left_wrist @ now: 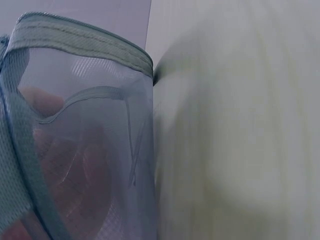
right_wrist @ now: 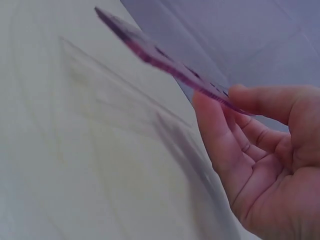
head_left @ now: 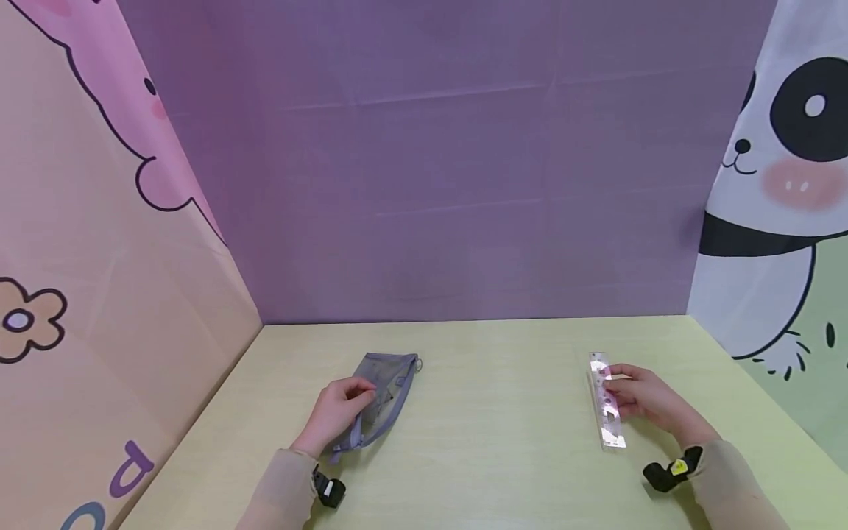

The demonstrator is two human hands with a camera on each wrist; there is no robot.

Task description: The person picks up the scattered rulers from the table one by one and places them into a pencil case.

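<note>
On the left of the head view, my left hand grips a grey-blue mesh zip pouch by its near left side. Through the see-through mesh of the pouch, curled fingers show in the left wrist view. A small ring hangs at the pouch's far right corner. To the right, my right hand pinches a clear, pink-patterned ruler between thumb and fingers. The right wrist view shows this ruler tilted and raised off the table, its shadow below. A wide gap separates the two hands.
Both hands are over a pale wood-look table. A purple cloth backdrop stands along its far edge. Printed panels with cartoon figures flank it, a pink-beige one left and a panda one right. Each wrist wears a small black camera.
</note>
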